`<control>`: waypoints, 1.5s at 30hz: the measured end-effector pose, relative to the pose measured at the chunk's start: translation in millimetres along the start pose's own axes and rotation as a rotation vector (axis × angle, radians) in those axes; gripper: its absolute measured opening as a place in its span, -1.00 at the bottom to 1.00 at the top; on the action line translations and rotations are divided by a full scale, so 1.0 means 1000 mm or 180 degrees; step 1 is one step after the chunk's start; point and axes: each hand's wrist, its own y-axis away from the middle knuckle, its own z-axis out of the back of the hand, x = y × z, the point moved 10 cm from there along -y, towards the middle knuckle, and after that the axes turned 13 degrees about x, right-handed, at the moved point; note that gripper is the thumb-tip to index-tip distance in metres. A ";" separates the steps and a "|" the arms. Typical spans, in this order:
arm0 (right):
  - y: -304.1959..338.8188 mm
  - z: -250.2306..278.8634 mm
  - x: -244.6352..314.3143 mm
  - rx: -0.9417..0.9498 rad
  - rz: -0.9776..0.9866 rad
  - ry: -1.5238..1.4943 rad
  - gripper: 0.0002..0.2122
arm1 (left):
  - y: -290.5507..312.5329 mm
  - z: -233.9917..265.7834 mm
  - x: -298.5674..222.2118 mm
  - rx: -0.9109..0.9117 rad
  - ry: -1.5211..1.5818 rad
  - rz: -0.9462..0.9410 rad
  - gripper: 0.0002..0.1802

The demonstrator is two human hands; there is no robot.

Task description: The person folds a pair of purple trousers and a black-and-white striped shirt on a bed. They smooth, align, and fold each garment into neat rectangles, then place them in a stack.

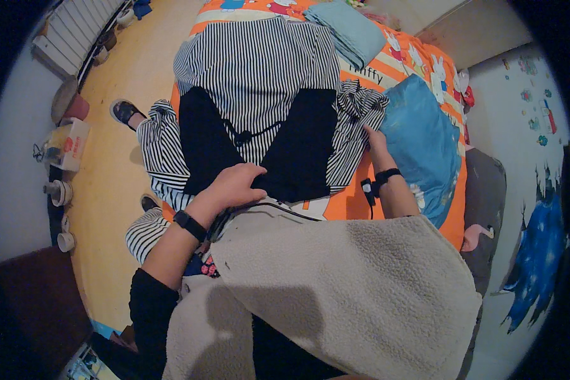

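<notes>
With thumb and fingers parted, the left hand [237,183] rests on the near end of the garment [259,60], which extends lengthwise away along the bed's [456,221] left edge, while the right hand [376,138], grip indeterminable, touches the right sleeve's [354,151] outer side.

Striped black-and-white top [253,57], spread before me on the bed [351,206], black panels [304,139] nearest me, cord [259,133] between them, sleeve [354,139] crumpled at my right
</notes>
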 end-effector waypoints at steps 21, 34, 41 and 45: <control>0.026 0.105 0.069 -0.1230 0.0957 0.0582 -0.70 | -0.002 -0.044 -0.052 0.0900 -0.0072 -0.0716 -0.77; -0.089 -0.136 0.150 0.0161 0.0841 0.1931 -0.49 | -0.008 -0.047 -0.050 0.0740 0.0183 -0.1023 -0.74; -0.135 -0.139 0.083 0.0675 -0.0246 0.0867 -0.82 | -0.027 -0.055 -0.051 0.0775 -0.0084 -0.0745 -0.59; -0.153 -0.141 0.061 0.0956 -0.0356 0.0952 -0.76 | -0.038 -0.068 -0.058 0.0717 -0.0638 -0.0854 -0.73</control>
